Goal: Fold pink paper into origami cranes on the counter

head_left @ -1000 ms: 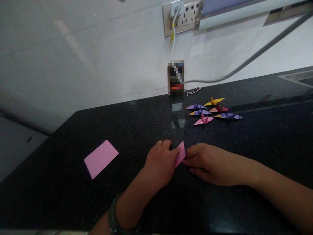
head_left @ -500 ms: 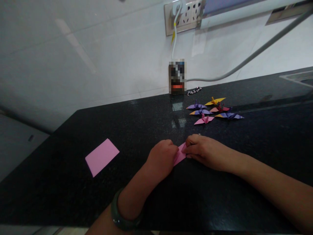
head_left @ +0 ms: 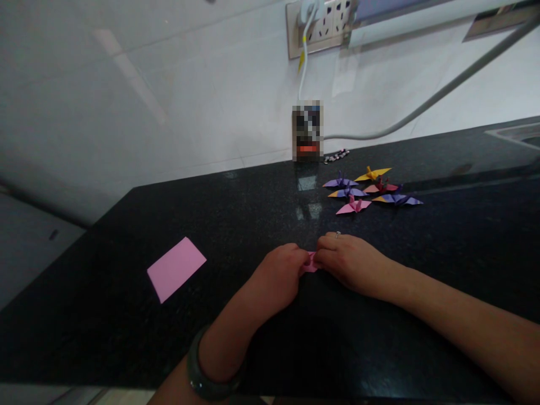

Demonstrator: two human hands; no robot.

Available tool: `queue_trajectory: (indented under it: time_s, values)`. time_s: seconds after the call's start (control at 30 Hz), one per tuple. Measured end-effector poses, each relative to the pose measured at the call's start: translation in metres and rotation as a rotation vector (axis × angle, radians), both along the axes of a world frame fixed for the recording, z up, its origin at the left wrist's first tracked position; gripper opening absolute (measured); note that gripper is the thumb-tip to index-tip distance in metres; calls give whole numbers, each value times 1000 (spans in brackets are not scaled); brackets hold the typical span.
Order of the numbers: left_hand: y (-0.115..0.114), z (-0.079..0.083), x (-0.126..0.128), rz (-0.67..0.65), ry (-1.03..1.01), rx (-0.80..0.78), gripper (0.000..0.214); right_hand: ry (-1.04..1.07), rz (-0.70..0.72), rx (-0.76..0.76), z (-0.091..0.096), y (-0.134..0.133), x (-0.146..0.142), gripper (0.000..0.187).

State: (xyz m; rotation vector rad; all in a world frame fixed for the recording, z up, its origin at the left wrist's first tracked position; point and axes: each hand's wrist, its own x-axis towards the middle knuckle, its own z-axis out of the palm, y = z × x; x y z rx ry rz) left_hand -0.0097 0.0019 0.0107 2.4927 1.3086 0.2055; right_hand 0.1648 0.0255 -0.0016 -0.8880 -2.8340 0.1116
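A small folded pink paper (head_left: 311, 263) lies on the black stone counter (head_left: 253, 214), mostly hidden between my two hands. My left hand (head_left: 280, 277) is closed, its fingertips pinching the paper's left side. My right hand (head_left: 349, 260) is also closed, with a ring on one finger, and presses the paper's right side. A dark bangle sits on my left wrist.
A flat pink sheet (head_left: 176, 268) lies to the left. Several folded paper cranes (head_left: 367, 188) in purple, yellow and pink sit at the back right. A blurred small box (head_left: 307, 130) stands against the white wall, below a socket strip (head_left: 320, 25) with a cable.
The pink paper stood up as a pointed flap between my hands; now it is folded down flat and mostly covered. My right hand moved up and left over it.
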Motion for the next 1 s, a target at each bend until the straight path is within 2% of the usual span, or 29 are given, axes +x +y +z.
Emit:
queue_trajectory:
  time_s: [0.17, 0.37, 0.77, 1.0]
  values:
    - [0, -1, 0, -1, -11, 20, 19, 38, 36, -36, -1, 0, -1, 28]
    - [0, -3, -1, 1, 6, 30, 16, 2, 62, 34, -3, 1, -2, 19]
    - [2, -2, 3, 24, 37, 31, 20, 4, 61, 23, -3, 1, -3, 16]
    - [3, -7, 2, 21, 73, 49, 21, 34, 24, -63, -2, -1, -3, 19]
